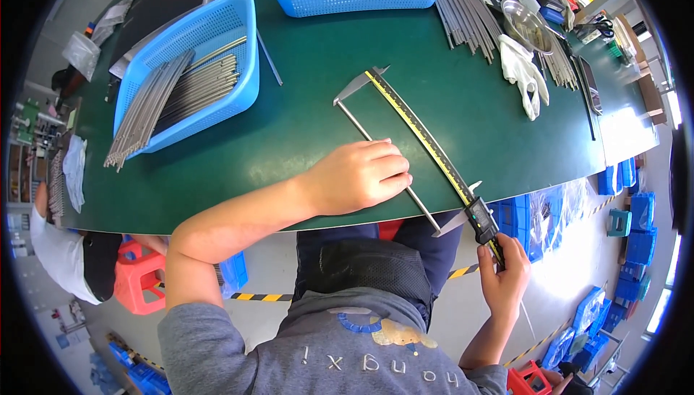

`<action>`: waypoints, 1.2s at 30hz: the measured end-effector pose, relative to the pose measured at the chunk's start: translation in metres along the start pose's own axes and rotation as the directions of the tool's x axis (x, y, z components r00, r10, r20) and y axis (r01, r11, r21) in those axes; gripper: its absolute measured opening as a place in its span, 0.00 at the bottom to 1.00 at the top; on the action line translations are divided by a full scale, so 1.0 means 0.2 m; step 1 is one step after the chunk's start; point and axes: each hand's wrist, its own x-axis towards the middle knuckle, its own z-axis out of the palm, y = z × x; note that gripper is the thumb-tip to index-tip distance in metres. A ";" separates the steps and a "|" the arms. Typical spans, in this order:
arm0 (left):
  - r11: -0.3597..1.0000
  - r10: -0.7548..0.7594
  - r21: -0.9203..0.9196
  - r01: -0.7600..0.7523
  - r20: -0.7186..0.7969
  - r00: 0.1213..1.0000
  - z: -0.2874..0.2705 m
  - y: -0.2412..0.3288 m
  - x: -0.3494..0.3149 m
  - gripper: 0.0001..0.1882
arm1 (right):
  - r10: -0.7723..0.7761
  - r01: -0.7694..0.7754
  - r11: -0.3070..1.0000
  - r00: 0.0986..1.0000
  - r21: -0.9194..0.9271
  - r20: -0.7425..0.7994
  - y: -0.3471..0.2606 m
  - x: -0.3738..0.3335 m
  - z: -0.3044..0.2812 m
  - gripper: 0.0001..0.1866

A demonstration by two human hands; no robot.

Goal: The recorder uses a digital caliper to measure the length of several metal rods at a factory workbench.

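Left hand [365, 177]: we're gripping a thin rod [354, 121] around mid-length
Right hand [506, 272]: we're holding a caliper [421, 133] by the tail end
Rod spot: it's crossing the tabletop's [289, 127] near edge, right between those jaws

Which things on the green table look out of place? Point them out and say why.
A single rod lies alone beside the left blue basket, apart from the grouped rods. In that basket, a grey bundle sits askew, its ends jutting out over the edge. Nothing looks spilled or damaged.
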 end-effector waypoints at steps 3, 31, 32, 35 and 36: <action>1.000 0.015 -0.011 -0.015 -0.036 0.999 0.01 0.00 0.01 0.09 | -0.008 0.008 1.000 1.000 0.004 0.000 0.00 0.00 0.00 0.13; 0.970 -0.099 -0.225 0.094 -0.009 0.995 0.00 -0.03 0.03 0.10 | -0.207 0.208 0.978 0.977 0.019 -0.043 0.05 -0.01 -0.01 0.13; 0.980 -0.092 -0.178 0.087 -0.021 0.996 -0.01 -0.03 0.03 0.11 | -0.174 0.174 0.985 0.984 0.002 -0.035 0.04 -0.01 -0.01 0.13; 0.976 -0.141 -0.167 0.140 0.005 0.990 -0.04 -0.02 0.03 0.12 | -0.062 0.063 0.997 0.998 0.051 -0.017 0.02 -0.01 -0.01 0.13; 0.977 -0.130 -0.172 0.130 0.010 0.991 -0.04 -0.02 0.04 0.12 | -0.059 0.059 0.997 0.998 0.048 0.001 0.02 -0.01 -0.01 0.13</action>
